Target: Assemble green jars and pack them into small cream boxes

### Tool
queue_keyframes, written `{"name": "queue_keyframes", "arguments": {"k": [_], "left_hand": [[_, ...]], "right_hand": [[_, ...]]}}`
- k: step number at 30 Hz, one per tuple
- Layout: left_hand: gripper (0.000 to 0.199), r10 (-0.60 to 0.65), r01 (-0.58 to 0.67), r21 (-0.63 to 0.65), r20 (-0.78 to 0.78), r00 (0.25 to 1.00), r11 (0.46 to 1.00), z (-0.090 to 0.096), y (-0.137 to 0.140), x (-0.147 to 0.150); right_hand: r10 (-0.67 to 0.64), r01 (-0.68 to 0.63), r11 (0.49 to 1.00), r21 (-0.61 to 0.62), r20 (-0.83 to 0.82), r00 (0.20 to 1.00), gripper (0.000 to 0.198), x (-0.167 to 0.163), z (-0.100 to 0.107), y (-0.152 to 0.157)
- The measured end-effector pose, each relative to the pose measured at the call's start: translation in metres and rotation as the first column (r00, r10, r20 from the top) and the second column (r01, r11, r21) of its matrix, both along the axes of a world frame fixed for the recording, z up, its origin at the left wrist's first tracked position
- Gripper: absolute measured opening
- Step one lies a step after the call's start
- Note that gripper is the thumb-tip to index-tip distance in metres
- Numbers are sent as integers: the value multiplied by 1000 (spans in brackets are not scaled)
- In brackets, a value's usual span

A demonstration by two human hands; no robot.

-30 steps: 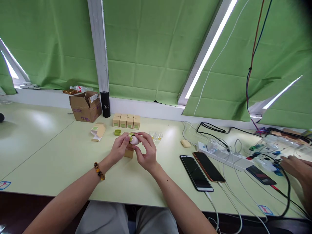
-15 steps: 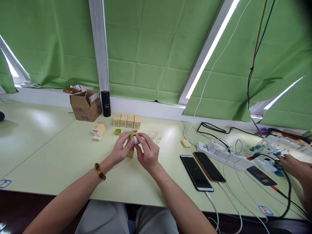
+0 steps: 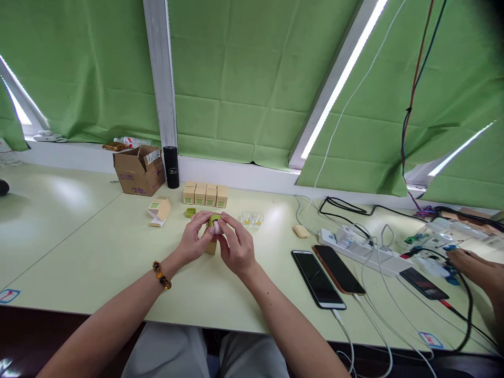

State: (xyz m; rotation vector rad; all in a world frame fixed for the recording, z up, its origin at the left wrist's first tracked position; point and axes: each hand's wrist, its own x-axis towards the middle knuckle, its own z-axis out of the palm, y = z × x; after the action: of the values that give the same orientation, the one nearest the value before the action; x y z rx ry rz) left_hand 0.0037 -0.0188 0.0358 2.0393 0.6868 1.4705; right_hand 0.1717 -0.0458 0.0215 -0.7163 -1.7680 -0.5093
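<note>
Both my hands meet over the table around a small green cup-like piece point(image 3: 211, 220) with a white rounded piece point(image 3: 218, 228) in its opening. My left hand point(image 3: 193, 239) grips the green piece from the left, fingers and thumb closed. My right hand point(image 3: 238, 245) pinches the white piece from the right. Just below them stands a small cardboard box point(image 3: 211, 247), partly hidden by the fingers. Beyond my left hand lies a small square green tray point(image 3: 190, 212). A clear double-cup holder point(image 3: 252, 219) with yellow bits in it rests past my right hand.
Several small kraft boxes point(image 3: 205, 195) stand in a row at the back, near an opened box point(image 3: 159, 211), a carton point(image 3: 139, 171) and a black tumbler point(image 3: 170, 167). Phones point(image 3: 318, 279), a power strip point(image 3: 362, 253) and cables fill the right, where another person's hand point(image 3: 474, 268) reaches in.
My hands and the green and white pieces have shifted very slightly, with the right hand a little further left. Both hands keep their hold.
</note>
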Motion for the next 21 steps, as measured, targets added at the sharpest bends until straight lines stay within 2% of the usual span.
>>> {"name": "queue_keyframes", "arguments": {"k": [7, 13, 18, 21], "left_hand": [[31, 114, -113, 94, -11, 993, 989, 1, -3, 3], [30, 179, -172, 143, -39, 983, 975, 0, -4, 5], [32, 174, -166, 146, -42, 984, 975, -1, -5, 6], [34, 108, -106, 95, -19, 994, 990, -3, -3, 3]], "right_hand": [[38, -38, 999, 0, 1, 999, 59, 0, -1, 1], [-3, 2, 999, 47, 23, 1000, 60, -1, -2, 3], [-46, 44, 998, 39, 37, 998, 54, -1, -3, 3], [-37, 36, 999, 36, 31, 999, 55, -1, -2, 3]]}}
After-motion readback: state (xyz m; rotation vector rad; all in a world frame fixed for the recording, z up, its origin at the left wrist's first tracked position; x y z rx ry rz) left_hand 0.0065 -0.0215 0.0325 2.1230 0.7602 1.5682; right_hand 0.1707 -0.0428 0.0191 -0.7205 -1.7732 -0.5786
